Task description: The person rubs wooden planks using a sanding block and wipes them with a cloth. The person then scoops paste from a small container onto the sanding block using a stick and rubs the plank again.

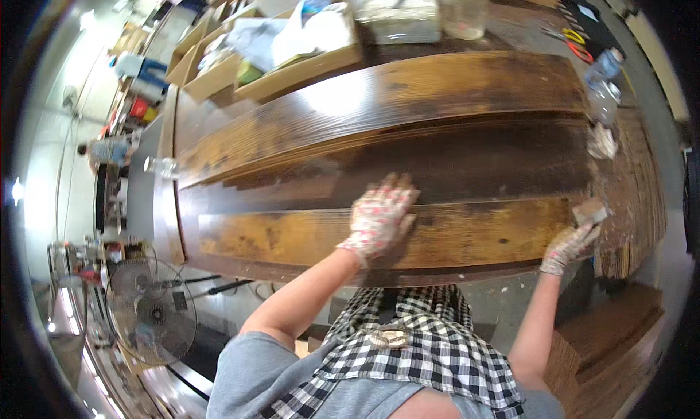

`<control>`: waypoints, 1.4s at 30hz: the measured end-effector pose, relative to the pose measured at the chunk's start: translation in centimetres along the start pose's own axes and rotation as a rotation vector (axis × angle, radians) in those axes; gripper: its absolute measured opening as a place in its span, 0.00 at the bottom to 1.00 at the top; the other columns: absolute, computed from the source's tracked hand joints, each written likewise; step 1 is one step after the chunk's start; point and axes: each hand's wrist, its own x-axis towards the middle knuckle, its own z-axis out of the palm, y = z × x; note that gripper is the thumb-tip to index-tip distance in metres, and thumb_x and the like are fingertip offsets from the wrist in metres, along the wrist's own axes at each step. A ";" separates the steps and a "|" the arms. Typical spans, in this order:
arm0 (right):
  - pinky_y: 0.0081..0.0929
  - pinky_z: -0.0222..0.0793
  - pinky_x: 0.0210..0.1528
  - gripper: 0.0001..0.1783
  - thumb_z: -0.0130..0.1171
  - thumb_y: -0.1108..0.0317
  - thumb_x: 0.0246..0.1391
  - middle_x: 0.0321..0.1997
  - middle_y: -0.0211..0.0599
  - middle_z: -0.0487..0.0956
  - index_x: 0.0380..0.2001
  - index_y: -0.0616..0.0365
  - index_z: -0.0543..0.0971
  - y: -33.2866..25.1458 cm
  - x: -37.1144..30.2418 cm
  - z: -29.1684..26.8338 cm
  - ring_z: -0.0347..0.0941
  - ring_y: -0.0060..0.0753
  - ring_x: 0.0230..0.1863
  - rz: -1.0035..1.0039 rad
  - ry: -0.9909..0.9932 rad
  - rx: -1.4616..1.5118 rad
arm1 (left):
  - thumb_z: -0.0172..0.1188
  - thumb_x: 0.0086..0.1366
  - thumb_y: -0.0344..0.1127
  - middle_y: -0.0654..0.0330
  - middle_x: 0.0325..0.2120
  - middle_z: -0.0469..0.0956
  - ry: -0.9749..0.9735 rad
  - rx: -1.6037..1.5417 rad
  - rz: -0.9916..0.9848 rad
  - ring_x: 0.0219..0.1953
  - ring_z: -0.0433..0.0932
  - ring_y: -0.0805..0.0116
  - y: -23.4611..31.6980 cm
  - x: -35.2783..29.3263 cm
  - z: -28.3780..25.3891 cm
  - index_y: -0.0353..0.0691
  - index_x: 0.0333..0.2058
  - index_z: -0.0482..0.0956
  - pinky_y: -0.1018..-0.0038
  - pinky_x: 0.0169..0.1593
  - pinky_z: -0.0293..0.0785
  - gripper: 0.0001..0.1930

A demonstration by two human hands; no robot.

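Note:
A long brown wood-grain board (467, 233) lies on the dark worktable in front of me. My left hand (380, 218), in a pink-patterned white glove, is laid across the board's middle with its fingers stretched past the far edge. At the board's right end my right hand (570, 247), gloved the same way, grips a small tan block (590, 211), perhaps a sanding block. The block is at the board's end; whether it touches the wood I cannot tell. Farther back lies a stack of similar boards (452, 87), bright with reflected light.
Cardboard boxes (306, 72) of rags stand at the back left, near a clear jar (465, 14). A small glass bottle (160, 167) is at the left end. Scissors (578, 48) and plastic bottles (605, 67) lie at right, above stacked cardboard (642, 185). A fan (154, 313) stands left.

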 end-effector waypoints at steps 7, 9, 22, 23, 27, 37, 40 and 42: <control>0.38 0.59 0.63 0.31 0.45 0.51 0.65 0.64 0.55 0.64 0.62 0.63 0.61 0.6 2.1 -0.5 0.63 0.50 0.61 -0.195 -0.001 -0.394 | 0.47 0.67 0.44 0.54 0.65 0.56 0.163 0.184 -0.409 0.67 0.53 0.52 -20.7 -16.9 1.5 0.50 0.62 0.65 0.57 0.65 0.53 0.25; 0.38 0.59 0.62 0.30 0.46 0.53 0.65 0.63 0.55 0.64 0.62 0.62 0.61 0.7 3.0 -0.6 0.63 0.49 0.61 -0.236 -0.012 -0.351 | 0.48 0.66 0.40 0.53 0.65 0.57 0.155 0.202 -0.470 0.66 0.55 0.52 -26.0 -20.5 1.4 0.49 0.60 0.67 0.58 0.65 0.55 0.23; 0.36 0.59 0.63 0.34 0.48 0.51 0.63 0.62 0.55 0.66 0.61 0.70 0.62 1.6 5.8 0.3 0.64 0.49 0.61 -0.269 -0.072 -0.423 | 0.45 0.70 0.36 0.49 0.50 0.74 1.010 -0.606 -0.834 0.50 0.73 0.54 -41.4 -31.4 4.5 0.38 0.50 0.75 0.66 0.56 0.68 0.16; 0.36 0.59 0.63 0.34 0.48 0.51 0.63 0.62 0.55 0.66 0.61 0.70 0.62 2.1 5.6 1.2 0.64 0.49 0.61 -0.260 -0.097 -0.402 | 0.46 0.69 0.36 0.50 0.51 0.73 1.059 -0.782 -0.619 0.52 0.72 0.54 -41.6 -33.5 7.6 0.38 0.52 0.73 0.64 0.58 0.67 0.16; 0.37 0.61 0.61 0.35 0.50 0.51 0.62 0.61 0.55 0.68 0.60 0.70 0.63 1.7 6.1 -0.1 0.66 0.49 0.59 -0.258 -0.071 -0.392 | 0.50 0.63 0.34 0.50 0.51 0.74 0.436 0.413 -0.712 0.56 0.70 0.53 -32.9 -27.9 2.4 0.39 0.51 0.73 0.59 0.62 0.63 0.18; 0.41 0.61 0.62 0.38 0.49 0.45 0.61 0.65 0.51 0.63 0.64 0.59 0.59 1.7 6.0 -0.2 0.64 0.50 0.61 -0.128 -0.094 -0.418 | 0.49 0.63 0.36 0.49 0.53 0.72 0.220 0.247 -0.777 0.60 0.66 0.52 -30.7 -25.9 3.4 0.39 0.56 0.70 0.60 0.64 0.59 0.22; 0.40 0.60 0.61 0.36 0.48 0.46 0.62 0.64 0.52 0.63 0.63 0.62 0.60 2.2 5.7 0.4 0.63 0.49 0.61 -0.175 -0.147 -0.448 | 0.44 0.65 0.35 0.48 0.53 0.72 0.385 0.343 -0.788 0.61 0.65 0.52 -35.1 -29.4 2.8 0.38 0.57 0.69 0.60 0.64 0.58 0.22; 0.40 0.57 0.61 0.36 0.47 0.46 0.62 0.63 0.53 0.64 0.63 0.64 0.61 2.1 6.2 -0.6 0.61 0.48 0.63 -0.219 -0.144 -0.482 | 0.44 0.66 0.36 0.48 0.54 0.71 0.345 0.380 -0.924 0.60 0.65 0.52 -32.4 -27.1 1.9 0.36 0.57 0.68 0.60 0.65 0.56 0.22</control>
